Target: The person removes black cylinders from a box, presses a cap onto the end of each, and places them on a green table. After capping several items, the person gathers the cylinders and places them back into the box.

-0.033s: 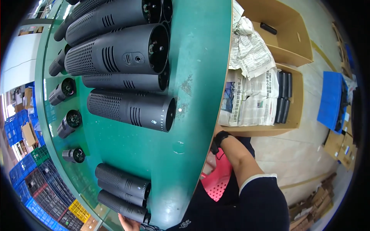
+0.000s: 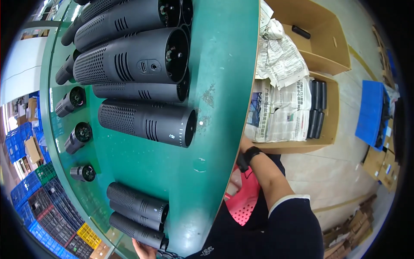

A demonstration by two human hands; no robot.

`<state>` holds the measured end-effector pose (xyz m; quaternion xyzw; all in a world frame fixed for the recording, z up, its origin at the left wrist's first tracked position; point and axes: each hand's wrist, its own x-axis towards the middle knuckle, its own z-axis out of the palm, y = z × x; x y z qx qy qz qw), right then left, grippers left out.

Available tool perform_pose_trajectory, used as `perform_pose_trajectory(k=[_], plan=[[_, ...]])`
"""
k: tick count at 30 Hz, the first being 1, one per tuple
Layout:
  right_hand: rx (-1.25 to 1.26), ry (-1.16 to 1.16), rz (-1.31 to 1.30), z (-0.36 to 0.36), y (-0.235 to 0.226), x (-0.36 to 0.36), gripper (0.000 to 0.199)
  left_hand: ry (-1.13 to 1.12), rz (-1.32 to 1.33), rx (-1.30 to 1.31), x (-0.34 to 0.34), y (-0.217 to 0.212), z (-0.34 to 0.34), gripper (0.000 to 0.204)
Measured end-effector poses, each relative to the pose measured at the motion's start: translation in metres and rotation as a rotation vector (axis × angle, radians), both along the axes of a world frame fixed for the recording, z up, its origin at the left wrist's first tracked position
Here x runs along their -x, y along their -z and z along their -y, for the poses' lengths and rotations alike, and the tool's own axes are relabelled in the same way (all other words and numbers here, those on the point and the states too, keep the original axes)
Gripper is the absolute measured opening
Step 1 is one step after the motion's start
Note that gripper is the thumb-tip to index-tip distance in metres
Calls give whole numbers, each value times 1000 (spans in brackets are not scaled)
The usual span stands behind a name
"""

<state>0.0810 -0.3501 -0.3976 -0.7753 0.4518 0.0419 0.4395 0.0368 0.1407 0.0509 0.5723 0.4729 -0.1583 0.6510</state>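
Observation:
My left hand (image 2: 144, 250) is at the lower edge of the view, against the lowest of a small group of black perforated cylindrical housings (image 2: 137, 227). Its visible fingers look stretched out; the rest is cut off or hidden. My right hand (image 2: 246, 144) is beside the table edge by the newspaper-lined box, a black band on its wrist; its fingers are hidden. Farther up the green table (image 2: 220, 86) lies another black housing (image 2: 146, 122) with slots and printed marks. Above it, more are stacked, including one open-ended housing (image 2: 129, 56) with two ports in its side.
Several short grey cylinders with exposed circuit boards, such as one (image 2: 78, 137), line the table's left side. At right stand a cardboard box (image 2: 330, 125) holding newspaper (image 2: 280, 112) and black cylinders, and another box (image 2: 323, 60). A pink perforated seat (image 2: 246, 203) is below my right forearm.
My right hand and wrist have shifted slightly, with a little more of the hand showing. The left hand and the housings look unmoved.

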Motion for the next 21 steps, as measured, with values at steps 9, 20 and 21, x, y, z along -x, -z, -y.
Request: perform_pose_trajectory(k=[9, 20, 21], plan=[[218, 41, -499, 140, -22, 99, 25, 55, -27, -28, 2, -6, 20, 53], [513, 32, -208, 121, -27, 47, 59, 65, -14, 27, 3, -5, 20, 62], [465, 22, -252, 123, -20, 36, 50, 34, -27, 118, 3, -2, 18, 64]])
